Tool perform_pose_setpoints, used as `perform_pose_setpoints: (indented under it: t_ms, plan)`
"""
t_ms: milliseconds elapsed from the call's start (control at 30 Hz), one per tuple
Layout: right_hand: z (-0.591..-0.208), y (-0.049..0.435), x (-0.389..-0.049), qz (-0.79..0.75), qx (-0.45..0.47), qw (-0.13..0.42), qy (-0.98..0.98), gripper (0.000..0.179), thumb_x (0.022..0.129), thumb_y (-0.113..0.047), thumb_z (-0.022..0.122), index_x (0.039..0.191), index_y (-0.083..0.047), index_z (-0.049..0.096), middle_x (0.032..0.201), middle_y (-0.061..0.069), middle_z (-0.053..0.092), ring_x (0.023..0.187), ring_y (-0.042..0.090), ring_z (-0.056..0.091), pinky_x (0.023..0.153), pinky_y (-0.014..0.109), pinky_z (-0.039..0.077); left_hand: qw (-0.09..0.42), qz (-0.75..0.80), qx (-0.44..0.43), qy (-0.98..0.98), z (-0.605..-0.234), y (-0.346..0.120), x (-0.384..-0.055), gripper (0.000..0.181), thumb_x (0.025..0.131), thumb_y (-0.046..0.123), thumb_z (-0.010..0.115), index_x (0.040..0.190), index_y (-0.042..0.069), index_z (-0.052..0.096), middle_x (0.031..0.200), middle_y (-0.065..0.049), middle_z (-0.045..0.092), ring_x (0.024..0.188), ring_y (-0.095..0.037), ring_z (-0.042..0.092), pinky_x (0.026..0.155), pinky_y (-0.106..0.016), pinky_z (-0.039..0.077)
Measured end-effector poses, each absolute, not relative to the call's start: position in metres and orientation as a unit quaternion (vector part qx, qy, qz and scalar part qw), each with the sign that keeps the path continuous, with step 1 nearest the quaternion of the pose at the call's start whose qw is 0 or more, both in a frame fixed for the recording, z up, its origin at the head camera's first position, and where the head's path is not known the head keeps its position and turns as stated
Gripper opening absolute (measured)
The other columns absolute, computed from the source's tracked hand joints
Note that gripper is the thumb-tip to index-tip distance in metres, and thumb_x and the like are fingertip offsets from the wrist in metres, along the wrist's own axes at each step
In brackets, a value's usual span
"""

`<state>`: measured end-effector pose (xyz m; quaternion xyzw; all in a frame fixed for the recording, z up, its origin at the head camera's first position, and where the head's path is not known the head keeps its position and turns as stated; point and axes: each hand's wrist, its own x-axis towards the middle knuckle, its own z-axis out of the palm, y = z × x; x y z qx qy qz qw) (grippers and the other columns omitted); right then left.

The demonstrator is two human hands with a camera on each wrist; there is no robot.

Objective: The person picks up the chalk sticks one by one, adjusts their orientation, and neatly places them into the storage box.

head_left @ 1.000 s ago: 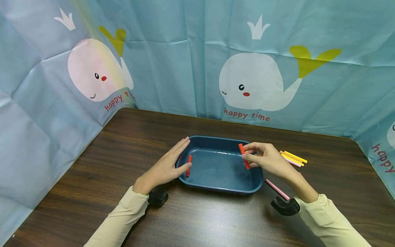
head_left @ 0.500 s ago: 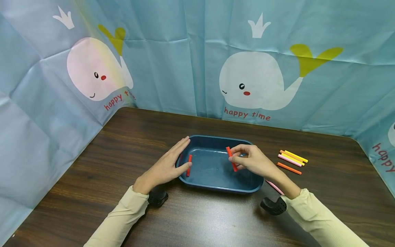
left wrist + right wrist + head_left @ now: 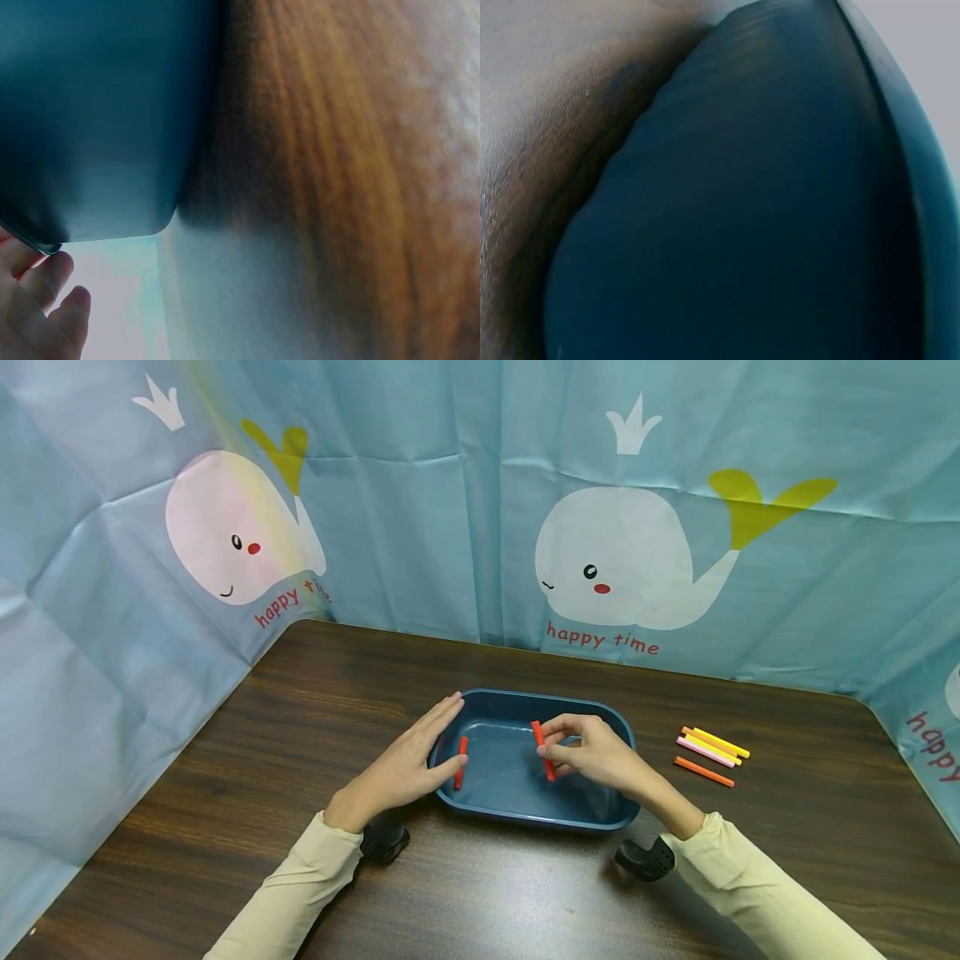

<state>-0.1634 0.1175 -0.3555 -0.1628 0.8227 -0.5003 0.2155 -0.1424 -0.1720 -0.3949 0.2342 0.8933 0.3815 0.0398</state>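
Note:
In the head view my right hand (image 3: 592, 750) is over the inside of a dark blue plastic basin (image 3: 517, 817). Thumb and fingers pinch a short red stick (image 3: 543, 752), which leans slightly. Another red stick (image 3: 462, 763) lies inside near the left end, partly under my left thumb. My left hand (image 3: 405, 764) rests on the left rim with its fingers straight. In the left wrist view, fingertips (image 3: 52, 274) touch the basin's rim beside its outer wall (image 3: 112, 135). The outer wall (image 3: 742, 187) fills most of the right wrist view, where the right hand is out of sight.
Right of the basin, several yellow, orange and pink sticks (image 3: 710, 747) lie together on the dark wooden table (image 3: 337, 693). A single orange stick (image 3: 703, 771) lies just nearer. Behind the table hangs a blue curtain (image 3: 420, 543) with whale prints.
My right hand has moved left across the basin with the red stick. Its arm now covers the pink stick near the basin's right corner. The left hand has stayed put.

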Motion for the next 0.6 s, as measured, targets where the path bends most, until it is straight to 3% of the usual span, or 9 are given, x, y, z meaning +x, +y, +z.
perform_pose_setpoints:
  t_ms: [600]
  plan:
    - [-0.369,0.091,-0.162,-0.492,-0.140,0.239,0.825,0.033,0.096,-0.009,0.062,0.124,0.008,0.058,0.104,0.016,0.064,0.082,0.017,0.068,0.074,0.038,0.062,0.034,0.378,0.236,0.895,-0.396,-0.172,-0.143,0.076,0.098,0.029,0.063,0.159,0.013,0.021,0.167,0.006,0.011,0.156,-0.025,0.013,0.122,-0.055,0.022]
